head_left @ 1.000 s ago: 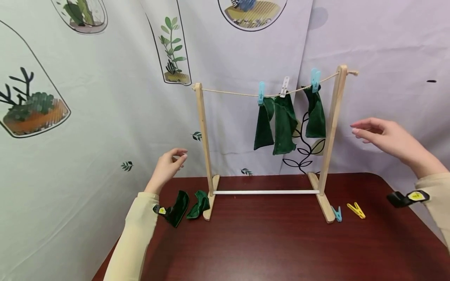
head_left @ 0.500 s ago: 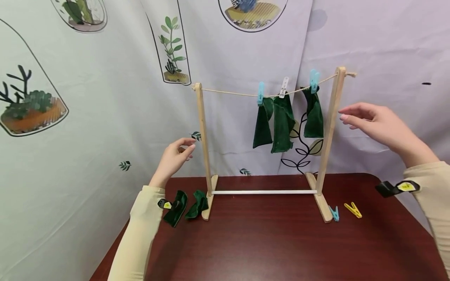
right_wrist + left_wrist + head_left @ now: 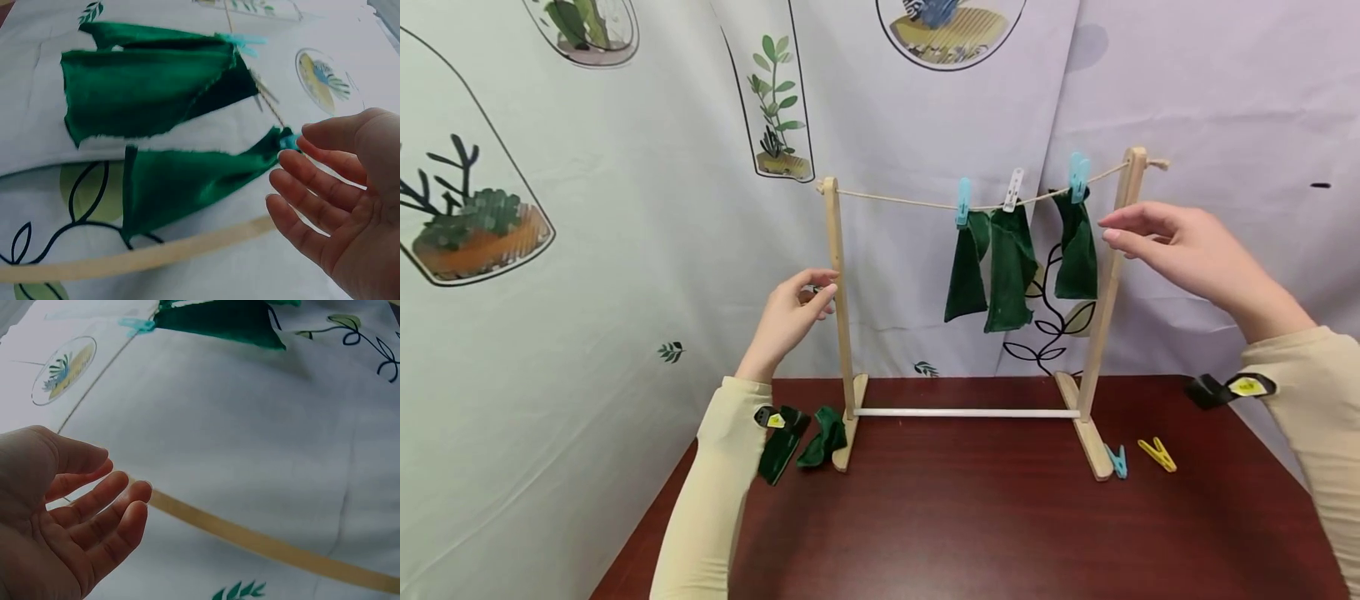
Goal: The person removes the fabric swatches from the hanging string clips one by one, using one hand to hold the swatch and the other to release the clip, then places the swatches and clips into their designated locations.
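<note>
Three dark green cloth pieces hang from a cord strung on a wooden rack: a left cloth [image 3: 966, 271], a middle cloth [image 3: 1011, 271] and a right cloth [image 3: 1077, 250]. A blue clothespin [image 3: 963, 202], a white clothespin [image 3: 1013, 190] and another blue clothespin [image 3: 1078, 177] hold them. My left hand [image 3: 793, 317], fingers loosely bent and holding nothing, is at the rack's left post [image 3: 837, 250]. Beside the right post [image 3: 1105, 333] my right hand [image 3: 1187, 246] is raised, its relaxed fingertips overlapping the post in the head view. In the right wrist view that hand [image 3: 340, 187] has nothing between its fingers.
Two green cloths, one flat [image 3: 784, 450] and one crumpled [image 3: 824, 437], lie by the rack's left foot. A blue clothespin [image 3: 1118, 461] and a yellow clothespin [image 3: 1157, 454] lie by the right foot. A white rod [image 3: 966, 412] joins the feet on the brown table [image 3: 962, 525].
Both hands have risen and moved inward toward the rack's posts, the left going right and the right going left. The hanging cloths and clothespins stay in place.
</note>
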`<state>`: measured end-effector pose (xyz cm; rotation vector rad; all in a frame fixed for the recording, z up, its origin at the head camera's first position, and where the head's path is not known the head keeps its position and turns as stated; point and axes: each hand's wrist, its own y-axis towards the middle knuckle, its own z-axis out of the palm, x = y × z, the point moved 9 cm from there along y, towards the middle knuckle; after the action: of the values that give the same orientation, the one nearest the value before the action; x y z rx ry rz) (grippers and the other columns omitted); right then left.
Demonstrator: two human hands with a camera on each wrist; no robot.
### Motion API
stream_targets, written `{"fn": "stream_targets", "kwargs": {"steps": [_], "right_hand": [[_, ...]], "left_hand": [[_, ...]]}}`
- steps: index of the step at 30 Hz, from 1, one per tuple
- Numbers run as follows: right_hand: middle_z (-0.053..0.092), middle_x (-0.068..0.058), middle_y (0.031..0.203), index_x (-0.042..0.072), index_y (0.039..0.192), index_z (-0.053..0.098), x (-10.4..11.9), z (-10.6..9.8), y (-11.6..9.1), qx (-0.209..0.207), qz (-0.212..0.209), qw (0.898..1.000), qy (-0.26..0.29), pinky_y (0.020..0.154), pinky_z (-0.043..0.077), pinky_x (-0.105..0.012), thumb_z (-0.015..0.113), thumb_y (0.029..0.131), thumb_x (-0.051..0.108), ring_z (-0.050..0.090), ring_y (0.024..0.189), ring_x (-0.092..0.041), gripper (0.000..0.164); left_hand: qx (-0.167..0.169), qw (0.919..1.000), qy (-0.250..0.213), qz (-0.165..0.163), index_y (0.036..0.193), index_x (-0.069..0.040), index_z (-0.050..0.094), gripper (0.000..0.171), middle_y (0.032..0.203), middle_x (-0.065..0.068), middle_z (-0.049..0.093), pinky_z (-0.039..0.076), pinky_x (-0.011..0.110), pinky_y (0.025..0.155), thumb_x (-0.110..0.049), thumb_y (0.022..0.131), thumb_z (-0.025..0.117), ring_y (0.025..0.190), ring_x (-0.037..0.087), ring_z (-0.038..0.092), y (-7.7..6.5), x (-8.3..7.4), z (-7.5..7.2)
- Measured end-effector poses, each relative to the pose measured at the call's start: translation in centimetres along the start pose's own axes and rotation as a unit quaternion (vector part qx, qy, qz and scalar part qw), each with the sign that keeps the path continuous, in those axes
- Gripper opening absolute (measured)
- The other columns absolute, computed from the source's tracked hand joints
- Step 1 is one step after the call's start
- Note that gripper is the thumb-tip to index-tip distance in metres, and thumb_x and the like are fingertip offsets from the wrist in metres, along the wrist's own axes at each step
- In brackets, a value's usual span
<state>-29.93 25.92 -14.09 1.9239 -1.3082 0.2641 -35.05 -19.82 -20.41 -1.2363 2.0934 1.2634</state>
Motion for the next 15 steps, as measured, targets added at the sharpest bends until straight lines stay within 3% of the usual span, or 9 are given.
{"fn": "stream_targets", "kwargs": {"steps": [2, 7, 15], "right_hand": [[0.066, 0.021, 0.106, 0.013, 0.131, 0.065, 0.6, 0.2, 0.2, 0.001, -0.004, 1.0, -0.001, 0.075, 0.04, -0.011, 0.064, 0.1, 0.036, 0.06, 0.092, 0.002, 0.038], [0.067, 0.019, 0.109, 0.015, 0.131, 0.066, 2.0, 0.7, 0.9, 0.004, -0.016, 1.0, -0.008, 0.076, 0.039, -0.016, 0.064, 0.1, 0.035, 0.057, 0.095, 0.001, 0.037], [0.066, 0.011, 0.114, 0.018, 0.13, 0.067, 4.0, 1.3, 2.1, 0.003, -0.038, 0.999, -0.012, 0.078, 0.04, -0.018, 0.062, 0.101, 0.035, 0.056, 0.096, 0.0, 0.034]], "left_hand": [[-0.002, 1.0, -0.004, 0.001, 0.134, -0.008, 0.062, 0.034, 0.119, 0.014, 0.062, 0.055, 0.032, 0.073, -0.023, 0.104, 0.06, 0.092, 0.037, 0.069, 0.2, -0.6, 0.3], [-0.001, 0.9998, -0.015, 0.008, 0.135, -0.004, 0.06, 0.034, 0.119, 0.02, 0.061, 0.056, 0.047, 0.077, -0.016, 0.103, 0.059, 0.093, 0.041, 0.069, 0.4, -2.0, 0.8], [0.007, 0.999, -0.022, 0.038, 0.13, -0.012, 0.065, 0.033, 0.112, 0.01, 0.063, 0.057, 0.038, 0.077, -0.028, 0.102, 0.063, 0.085, 0.027, 0.071, 1.0, -2.6, 1.3]]}}
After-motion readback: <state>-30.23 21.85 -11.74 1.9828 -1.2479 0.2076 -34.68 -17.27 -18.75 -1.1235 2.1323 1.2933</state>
